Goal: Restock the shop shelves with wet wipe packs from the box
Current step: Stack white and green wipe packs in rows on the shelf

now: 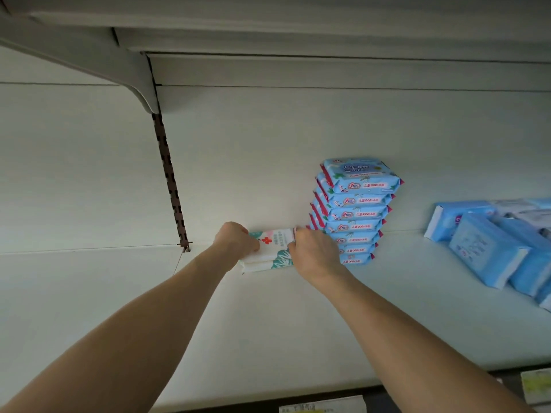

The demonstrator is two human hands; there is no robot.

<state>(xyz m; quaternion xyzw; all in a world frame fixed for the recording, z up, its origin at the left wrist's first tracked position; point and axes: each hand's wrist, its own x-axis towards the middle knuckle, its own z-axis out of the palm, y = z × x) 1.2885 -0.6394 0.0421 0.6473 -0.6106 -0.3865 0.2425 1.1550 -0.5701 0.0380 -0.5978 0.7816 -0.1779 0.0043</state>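
A small stack of white wet wipe packs (272,248) with a red cross and green leaf print lies at the back of the white shelf (268,323), against the rear wall. My left hand (235,241) grips the left end of the top pack. At the right end, my right hand (316,254) holds the same stack with curled fingers. Just right of my right hand stands a tall stack of blue wet wipe packs (354,213), touching or nearly touching my knuckles. The box is out of sight.
Light blue packs (492,248) lie in leaning rows at the far right of the shelf. A brown slotted upright (170,180) runs down the rear wall at left. An upper shelf (268,34) hangs overhead. Price labels (322,406) line the front edge.
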